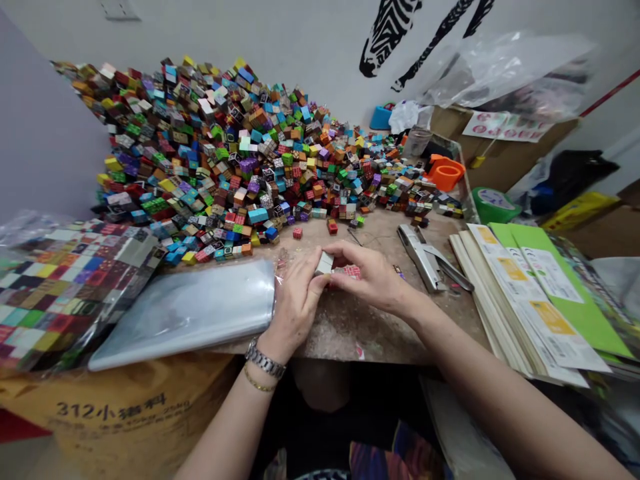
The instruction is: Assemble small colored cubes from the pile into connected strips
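From afar, I watch through one head-worn camera looking forward and down, close above the wearer's bare left hand [296, 303] and bare right hand [373, 275], its wide view reaching from dark, multicoloured clothing [393, 457] up to a flat, whitish wall [280, 40].

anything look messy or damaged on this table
Yes: the flat brown tabletop is pale and blotchy near its front edge, so it looks worn. Two small red cubes also lie just apart from the multicoloured heap of patterned cubes, like strays.

A stapler [418, 255] lies right of plastic sleeves [190, 303], before cubes [220, 157].
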Tool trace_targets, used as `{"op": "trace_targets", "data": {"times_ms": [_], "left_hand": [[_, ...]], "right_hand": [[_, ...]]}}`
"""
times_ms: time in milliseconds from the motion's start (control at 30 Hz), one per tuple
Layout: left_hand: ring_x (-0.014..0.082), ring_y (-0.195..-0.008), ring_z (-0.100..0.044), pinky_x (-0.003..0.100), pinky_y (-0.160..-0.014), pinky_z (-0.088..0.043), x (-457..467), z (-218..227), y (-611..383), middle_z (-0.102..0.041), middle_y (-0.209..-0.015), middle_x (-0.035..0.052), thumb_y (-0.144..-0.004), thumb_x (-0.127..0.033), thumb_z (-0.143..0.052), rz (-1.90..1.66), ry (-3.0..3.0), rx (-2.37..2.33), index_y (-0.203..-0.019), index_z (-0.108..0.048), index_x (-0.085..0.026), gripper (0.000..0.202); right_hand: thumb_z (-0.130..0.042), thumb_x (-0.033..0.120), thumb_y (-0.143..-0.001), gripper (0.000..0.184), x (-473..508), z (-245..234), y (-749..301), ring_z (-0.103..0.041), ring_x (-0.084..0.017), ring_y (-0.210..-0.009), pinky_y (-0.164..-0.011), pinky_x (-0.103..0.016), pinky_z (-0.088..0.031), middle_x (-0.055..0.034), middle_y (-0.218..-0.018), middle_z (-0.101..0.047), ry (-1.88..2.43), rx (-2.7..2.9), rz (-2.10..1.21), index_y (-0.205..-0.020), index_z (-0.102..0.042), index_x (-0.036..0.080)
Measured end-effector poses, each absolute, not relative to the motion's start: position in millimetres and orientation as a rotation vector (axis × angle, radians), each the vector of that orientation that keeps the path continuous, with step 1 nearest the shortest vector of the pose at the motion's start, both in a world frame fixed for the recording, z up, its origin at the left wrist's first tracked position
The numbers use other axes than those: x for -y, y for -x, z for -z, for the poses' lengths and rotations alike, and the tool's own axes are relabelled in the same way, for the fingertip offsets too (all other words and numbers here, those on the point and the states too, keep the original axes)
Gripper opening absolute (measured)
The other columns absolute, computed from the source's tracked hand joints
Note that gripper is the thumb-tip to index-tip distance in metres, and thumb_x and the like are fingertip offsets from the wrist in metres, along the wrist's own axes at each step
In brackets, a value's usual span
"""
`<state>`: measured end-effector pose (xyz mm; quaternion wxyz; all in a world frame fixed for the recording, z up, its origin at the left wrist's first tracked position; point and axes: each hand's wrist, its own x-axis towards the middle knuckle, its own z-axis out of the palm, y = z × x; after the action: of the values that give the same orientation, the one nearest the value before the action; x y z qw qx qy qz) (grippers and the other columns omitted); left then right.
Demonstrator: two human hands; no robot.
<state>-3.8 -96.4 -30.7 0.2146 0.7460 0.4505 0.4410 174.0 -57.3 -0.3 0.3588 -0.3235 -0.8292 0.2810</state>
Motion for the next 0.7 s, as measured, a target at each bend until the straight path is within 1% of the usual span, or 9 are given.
{"op": "trace_targets", "data": {"times_ms": [100, 167, 233, 333, 500, 600, 700], "left_hand": [[0.0253, -0.137, -0.042, 0.051, -0.117, -0.027, 96.8, 36.4, 6.2, -0.051, -0.144, 0.0136, -0.099, -0.043, -0.041, -1.118, -2.219, -1.348, -0.142, -0.044, -0.017, 0.051], [0.0272, -0.138, -0.04, 0.053, -0.117, -0.026, 97.1, 41.5, 7.6, -0.049, -0.145, 0.015, -0.097, -0.043, -0.046, -1.059, -2.264, -1.432, -0.142, -0.044, -0.016, 0.053], [0.0278, -0.137, -0.04, 0.052, -0.116, -0.028, 96.9, 47.1, 8.4, -0.048, -0.145, 0.0165, -0.095, -0.043, -0.049, -1.026, -2.287, -1.472, -0.142, -0.043, -0.015, 0.054], [0.0283, -0.137, -0.041, 0.051, -0.115, -0.033, 95.3, 54.4, 8.2, -0.047, -0.145, 0.0168, -0.094, -0.041, -0.051, -1.012, -2.289, -1.5, -0.141, -0.043, -0.017, 0.054], [0.0304, -0.135, -0.044, 0.051, -0.113, -0.037, 91.0, 60.1, 5.6, -0.048, -0.144, 0.0176, -0.094, -0.038, -0.052, -0.944, -2.267, -1.521, -0.137, -0.047, -0.016, 0.048], [0.0292, -0.134, -0.045, 0.049, -0.112, -0.038, 89.8, 60.7, 4.5, -0.048, -0.142, 0.0179, -0.095, -0.033, -0.05, -0.896, -2.253, -1.484, -0.138, -0.046, -0.015, 0.046], [0.0275, -0.132, -0.046, 0.046, -0.112, -0.039, 89.4, 60.5, 4.0, -0.049, -0.14, 0.0175, -0.095, -0.028, -0.049, -0.894, -2.247, -1.462, -0.137, -0.046, -0.014, 0.044]], "right_hand": [[-0.059, 0.019, -0.084, 0.039, 58.7, 3.8, -181.5, -0.062, -0.019, -0.101, -0.089, -0.034, -0.051, -0.0091, -0.116, -0.065, 0.913, 2.23, -0.586, -0.123, -0.055, 0.015], [-0.058, 0.018, -0.083, 0.041, 58.5, 6.7, -188.7, -0.061, -0.022, -0.106, -0.092, -0.038, -0.05, -0.0112, -0.118, -0.064, 0.99, 2.291, -0.503, -0.124, -0.055, 0.015], [-0.058, 0.018, -0.083, 0.042, 58.0, 9.3, -195.6, -0.06, -0.023, -0.107, -0.094, -0.041, -0.049, -0.0132, -0.12, -0.063, 1.065, 2.375, -0.462, -0.124, -0.055, 0.014], [-0.059, 0.017, -0.083, 0.042, 57.2, 12.5, -201.4, -0.059, -0.025, -0.107, -0.094, -0.043, -0.048, -0.0151, -0.12, -0.063, 1.126, 2.495, -0.448, -0.124, -0.056, 0.013], [-0.058, 0.018, -0.086, 0.04, 54.8, 15.8, -197.6, -0.058, -0.025, -0.109, -0.096, -0.045, -0.046, -0.0134, -0.117, -0.065, 1.085, 2.536, -0.421, -0.126, -0.057, 0.014], [-0.058, 0.019, -0.088, 0.042, 53.8, 16.1, -193.5, -0.058, -0.025, -0.112, -0.098, -0.045, -0.045, -0.0129, -0.121, -0.064, 1.048, 2.559, -0.44, -0.129, -0.056, 0.015], [-0.059, 0.021, -0.088, 0.047, 53.3, 17.5, -194.0, -0.056, -0.026, -0.117, -0.101, -0.046, -0.044, -0.0135, -0.127, -0.061, 1.051, 2.561, -0.456, -0.134, -0.053, 0.014]]}}
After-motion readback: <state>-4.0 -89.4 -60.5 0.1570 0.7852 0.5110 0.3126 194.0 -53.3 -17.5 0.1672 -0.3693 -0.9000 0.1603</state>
